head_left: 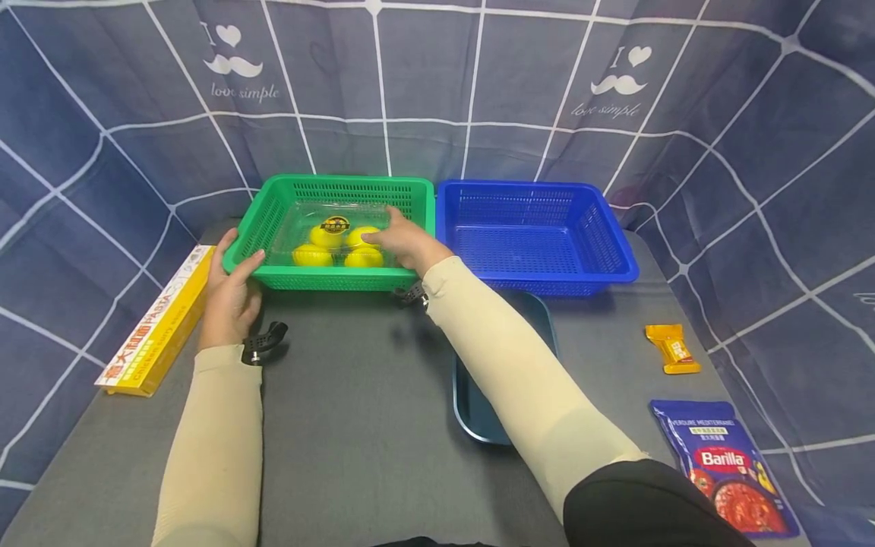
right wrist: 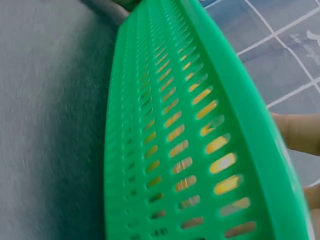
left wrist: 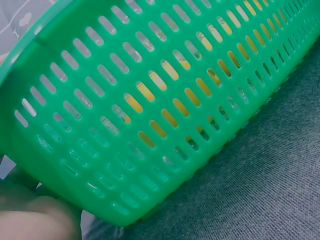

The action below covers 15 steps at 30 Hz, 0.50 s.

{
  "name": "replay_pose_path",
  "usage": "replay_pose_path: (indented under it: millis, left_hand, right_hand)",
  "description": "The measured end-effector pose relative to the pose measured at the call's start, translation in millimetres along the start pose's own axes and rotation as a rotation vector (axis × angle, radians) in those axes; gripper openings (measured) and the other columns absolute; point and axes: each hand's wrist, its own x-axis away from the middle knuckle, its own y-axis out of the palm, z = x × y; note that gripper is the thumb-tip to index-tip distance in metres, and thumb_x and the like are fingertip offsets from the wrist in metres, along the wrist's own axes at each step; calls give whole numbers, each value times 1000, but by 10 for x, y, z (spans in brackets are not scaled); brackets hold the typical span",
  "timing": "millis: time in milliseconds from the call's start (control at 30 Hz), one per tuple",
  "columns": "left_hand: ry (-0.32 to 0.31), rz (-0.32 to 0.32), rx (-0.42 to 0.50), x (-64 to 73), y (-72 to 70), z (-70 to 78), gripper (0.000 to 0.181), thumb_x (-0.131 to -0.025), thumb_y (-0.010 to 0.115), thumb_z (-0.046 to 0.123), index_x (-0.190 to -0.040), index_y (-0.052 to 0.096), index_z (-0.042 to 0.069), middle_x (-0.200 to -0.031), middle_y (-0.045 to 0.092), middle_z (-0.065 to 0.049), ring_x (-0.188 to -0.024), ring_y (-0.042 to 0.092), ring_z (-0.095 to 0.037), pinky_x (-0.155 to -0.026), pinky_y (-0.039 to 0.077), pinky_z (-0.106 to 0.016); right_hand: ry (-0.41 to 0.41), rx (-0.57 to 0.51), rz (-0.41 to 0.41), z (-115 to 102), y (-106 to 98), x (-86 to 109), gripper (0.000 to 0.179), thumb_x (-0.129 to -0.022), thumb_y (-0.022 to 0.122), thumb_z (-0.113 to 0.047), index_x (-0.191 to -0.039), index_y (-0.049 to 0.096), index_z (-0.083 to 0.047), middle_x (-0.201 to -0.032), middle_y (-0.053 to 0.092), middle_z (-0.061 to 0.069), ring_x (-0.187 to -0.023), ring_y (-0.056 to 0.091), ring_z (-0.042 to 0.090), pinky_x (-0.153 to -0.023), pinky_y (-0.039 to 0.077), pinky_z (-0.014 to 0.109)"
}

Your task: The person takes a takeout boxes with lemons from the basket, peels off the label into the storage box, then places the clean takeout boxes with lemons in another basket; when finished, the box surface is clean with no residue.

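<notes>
Clear box (head_left: 338, 245), its dark label (head_left: 336, 225) in head view only

Head view: illumination even, moderately bright. Shadows soft; 1 diffuse patch on table (head_left: 342, 425), just in front of right corner of green basket (head_left: 328, 279). Faint glare on clear box (head_left: 335, 226) inside green basket. Wide-angle distortion: curtain (head_left: 431, 83) lines bow left and right of green basket. 2 wrist views: dimmer, cooler, detail soft. Left wrist view: left hand (left wrist: 40, 217) blurred beside green basket. Right wrist view: dark shadow band along green basket base.
</notes>
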Motion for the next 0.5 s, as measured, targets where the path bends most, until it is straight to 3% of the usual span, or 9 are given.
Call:
replay_pose_path:
  millis: [167, 267, 333, 367, 400, 433, 500]
  left_hand:
    - [1, -1, 12, 17, -17, -13, 74, -96, 72, -7, -158, 47, 25, -160, 37, -7, -139, 43, -19, -118, 34, -32]
    - [7, -6, 25, 20, -13, -12, 74, -96, 72, -8, -157, 47, 24, -161, 37, -8, -143, 41, -21, -119, 32, -34]
    - [15, -11, 34, 17, -5, -12, 73, -96, 71, -9, -157, 47, 23, -161, 36, -9, -144, 40, -22, -119, 32, -35]
    - [17, -14, 38, 16, -1, -12, 73, -96, 71, -9, -157, 47, 23, -161, 36, -9, -144, 40, -22, -119, 33, -35]
    - [18, -18, 42, 13, 0, -12, 73, -96, 71, -9, -157, 47, 22, -161, 36, -9, -144, 40, -22, -119, 32, -35]
    - [19, -22, 44, 9, -1, -15, 73, -96, 71, -10, -157, 47, 22, -161, 36, -10, -144, 40, -23, -119, 33, -35]
    - [23, -31, 55, 0, -2, -21, 74, -96, 70, -10, -158, 46, 21, -161, 35, -11, -144, 40, -23, -119, 33, -35]
  right_hand:
    - [-9, -110, 27, 43, 34, -27, 95, -102, 71, -15, -171, 7, -33, -174, 12, 14, -151, 32, 38, -119, 31, 55]
    - [-16, -136, 36, 46, 37, -26, 94, -102, 69, -11, -171, 10, -35, -173, 14, 15, -141, 46, 37, -111, 45, 47]
    - [-16, -151, 35, 41, 34, -30, 93, -102, 69, -8, -170, 12, -37, -173, 15, 16, -111, 62, 27, -90, 54, 36]
    - [-17, -157, 32, 39, 31, -33, 92, -102, 68, -7, -170, 13, -37, -173, 14, 16, -94, 62, 22, -78, 52, 32]
    - [-14, -161, 29, 37, 28, -35, 92, -103, 67, -5, -170, 14, -38, -173, 15, 16, -77, 55, 18, -67, 46, 30]
    - [-11, -161, 28, 36, 27, -38, 91, -103, 67, -5, -170, 15, -38, -173, 15, 16, -68, 48, 14, -64, 45, 28]
    - [-6, -153, 32, 39, 27, -47, 90, -102, 67, -4, -170, 17, -38, -173, 17, 16, -61, 35, 11, -59, 37, 27]
